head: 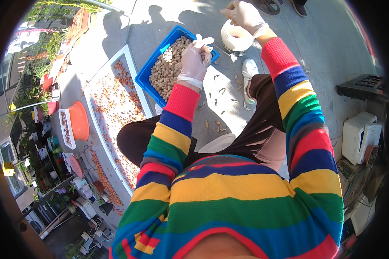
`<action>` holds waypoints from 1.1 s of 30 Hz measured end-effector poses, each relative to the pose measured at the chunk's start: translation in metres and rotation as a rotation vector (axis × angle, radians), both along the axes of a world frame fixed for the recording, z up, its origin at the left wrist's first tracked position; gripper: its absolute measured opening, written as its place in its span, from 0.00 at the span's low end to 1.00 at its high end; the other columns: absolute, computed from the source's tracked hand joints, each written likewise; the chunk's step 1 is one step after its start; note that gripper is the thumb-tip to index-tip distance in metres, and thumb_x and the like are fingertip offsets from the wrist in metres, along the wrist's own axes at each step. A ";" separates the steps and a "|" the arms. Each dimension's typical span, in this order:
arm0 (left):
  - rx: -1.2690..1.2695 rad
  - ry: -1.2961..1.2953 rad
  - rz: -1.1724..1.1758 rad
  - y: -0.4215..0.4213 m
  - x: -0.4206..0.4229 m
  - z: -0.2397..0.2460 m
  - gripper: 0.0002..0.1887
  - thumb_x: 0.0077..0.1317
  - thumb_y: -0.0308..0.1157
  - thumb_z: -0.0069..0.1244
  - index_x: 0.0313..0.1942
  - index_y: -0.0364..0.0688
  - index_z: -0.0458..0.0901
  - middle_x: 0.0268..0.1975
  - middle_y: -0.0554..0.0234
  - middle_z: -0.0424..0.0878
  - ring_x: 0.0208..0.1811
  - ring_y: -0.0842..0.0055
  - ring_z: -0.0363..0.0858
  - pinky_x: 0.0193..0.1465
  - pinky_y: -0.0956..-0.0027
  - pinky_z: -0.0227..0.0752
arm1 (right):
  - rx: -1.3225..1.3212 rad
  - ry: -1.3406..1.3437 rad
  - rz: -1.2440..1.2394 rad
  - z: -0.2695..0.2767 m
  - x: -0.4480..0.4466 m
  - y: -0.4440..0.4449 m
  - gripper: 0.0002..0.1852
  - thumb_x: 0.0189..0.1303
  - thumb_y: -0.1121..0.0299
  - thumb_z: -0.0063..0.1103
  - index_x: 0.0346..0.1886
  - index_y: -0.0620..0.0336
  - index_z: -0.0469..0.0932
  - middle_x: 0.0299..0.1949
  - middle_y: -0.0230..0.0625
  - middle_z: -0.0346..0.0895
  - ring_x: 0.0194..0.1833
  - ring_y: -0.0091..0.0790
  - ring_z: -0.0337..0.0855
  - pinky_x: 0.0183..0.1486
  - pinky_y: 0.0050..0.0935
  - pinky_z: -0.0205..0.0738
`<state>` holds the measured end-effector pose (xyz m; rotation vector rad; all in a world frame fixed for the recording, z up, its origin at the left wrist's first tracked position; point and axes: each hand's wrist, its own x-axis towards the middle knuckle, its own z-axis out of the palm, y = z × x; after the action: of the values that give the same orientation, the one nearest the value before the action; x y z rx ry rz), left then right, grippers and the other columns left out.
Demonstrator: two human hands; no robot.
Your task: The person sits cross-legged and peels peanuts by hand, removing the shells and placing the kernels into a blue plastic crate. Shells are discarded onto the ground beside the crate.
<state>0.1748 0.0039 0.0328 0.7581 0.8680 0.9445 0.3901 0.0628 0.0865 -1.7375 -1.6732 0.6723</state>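
Note:
A blue plastic bin full of unshelled peanuts stands on the floor before me. Over its right side is my left hand, in a thin whitish glove, some fingers extended and others curled. Whether a peanut is between them is too small to tell. My right hand, gloved likewise, is raised above a round white container with a dark checkered lower part. Its fingers are drawn together at the tips, and what they may pinch cannot be made out.
Loose peanut shells lie on the paving between my feet. Left of the bin, a white-framed screen holds scattered reddish pieces. Beyond it are an orange tub and potted plants. A white box stands at right; another person's shoe shows at top.

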 end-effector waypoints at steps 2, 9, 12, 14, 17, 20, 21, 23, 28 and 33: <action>-0.245 -0.056 0.047 -0.016 0.006 0.006 0.13 0.75 0.32 0.40 0.45 0.31 0.78 0.24 0.70 0.74 0.22 0.88 0.70 0.22 0.85 0.62 | 0.269 -0.320 0.001 -0.031 0.018 0.007 0.15 0.54 0.57 0.64 0.31 0.61 0.83 0.30 0.49 0.82 0.33 0.48 0.84 0.40 0.43 0.76; -0.266 0.093 -0.099 -0.053 -0.028 0.003 0.18 0.76 0.38 0.38 0.47 0.30 0.79 0.23 0.73 0.71 0.18 0.88 0.63 0.20 0.84 0.56 | 0.200 -0.345 0.084 -0.068 0.041 0.027 0.10 0.53 0.60 0.61 0.31 0.54 0.86 0.34 0.49 0.82 0.39 0.48 0.83 0.46 0.41 0.76; -0.266 0.126 -0.124 -0.059 -0.042 0.003 0.17 0.76 0.37 0.40 0.47 0.31 0.78 0.23 0.72 0.71 0.17 0.88 0.62 0.19 0.83 0.54 | -0.102 -0.136 0.258 -0.064 0.039 0.032 0.18 0.64 0.57 0.58 0.46 0.63 0.81 0.35 0.41 0.84 0.31 0.28 0.85 0.35 0.22 0.80; -0.249 0.151 -0.142 -0.066 -0.056 -0.002 0.14 0.73 0.35 0.44 0.47 0.32 0.77 0.24 0.71 0.72 0.17 0.88 0.62 0.18 0.83 0.53 | -0.382 0.077 0.329 -0.042 0.012 0.017 0.20 0.68 0.56 0.56 0.51 0.64 0.80 0.34 0.39 0.84 0.26 0.21 0.83 0.28 0.17 0.80; -0.311 0.461 -0.349 -0.076 -0.074 0.004 0.14 0.71 0.35 0.49 0.48 0.33 0.75 0.25 0.70 0.72 0.17 0.87 0.62 0.18 0.82 0.51 | -0.767 0.203 0.619 -0.013 -0.020 -0.007 0.20 0.67 0.55 0.56 0.48 0.64 0.81 0.32 0.37 0.84 0.25 0.23 0.84 0.28 0.17 0.81; -0.299 0.560 -0.362 -0.086 -0.082 0.011 0.18 0.70 0.43 0.52 0.43 0.33 0.80 0.19 0.73 0.67 0.15 0.87 0.59 0.17 0.81 0.48 | -0.709 -0.067 0.743 -0.005 -0.044 -0.016 0.21 0.64 0.51 0.60 0.41 0.64 0.83 0.31 0.35 0.83 0.28 0.24 0.84 0.29 0.19 0.81; -0.300 0.585 -0.373 -0.087 -0.084 0.015 0.20 0.70 0.45 0.51 0.43 0.33 0.81 0.17 0.74 0.66 0.14 0.87 0.58 0.17 0.81 0.48 | -0.681 -0.018 0.739 -0.006 -0.048 -0.017 0.21 0.63 0.51 0.60 0.40 0.63 0.83 0.31 0.34 0.83 0.27 0.24 0.83 0.29 0.19 0.80; -0.317 0.376 -0.285 -0.085 -0.091 0.017 0.32 0.73 0.57 0.39 0.49 0.31 0.81 0.17 0.74 0.66 0.15 0.87 0.60 0.18 0.82 0.51 | -0.625 0.080 0.731 -0.011 -0.057 -0.020 0.20 0.63 0.51 0.61 0.36 0.63 0.83 0.30 0.33 0.83 0.25 0.23 0.82 0.28 0.19 0.79; -0.239 -0.176 -0.019 -0.078 -0.110 0.014 0.39 0.71 0.62 0.36 0.57 0.27 0.69 0.41 0.52 0.80 0.41 0.70 0.81 0.44 0.73 0.77 | -0.293 0.223 0.800 -0.003 -0.101 -0.035 0.13 0.68 0.60 0.56 0.49 0.56 0.80 0.32 0.27 0.81 0.27 0.18 0.79 0.31 0.19 0.76; -0.246 -0.357 0.175 -0.075 -0.105 0.032 0.37 0.71 0.58 0.40 0.58 0.26 0.66 0.53 0.45 0.75 0.56 0.63 0.75 0.62 0.62 0.72 | -0.151 0.088 0.842 0.007 -0.131 -0.062 0.16 0.59 0.62 0.64 0.49 0.57 0.81 0.42 0.39 0.84 0.44 0.34 0.84 0.50 0.29 0.76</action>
<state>0.0696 -0.0713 0.0644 0.2922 0.7246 1.0646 0.2593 0.0010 0.0938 -1.0060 -2.3251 1.2406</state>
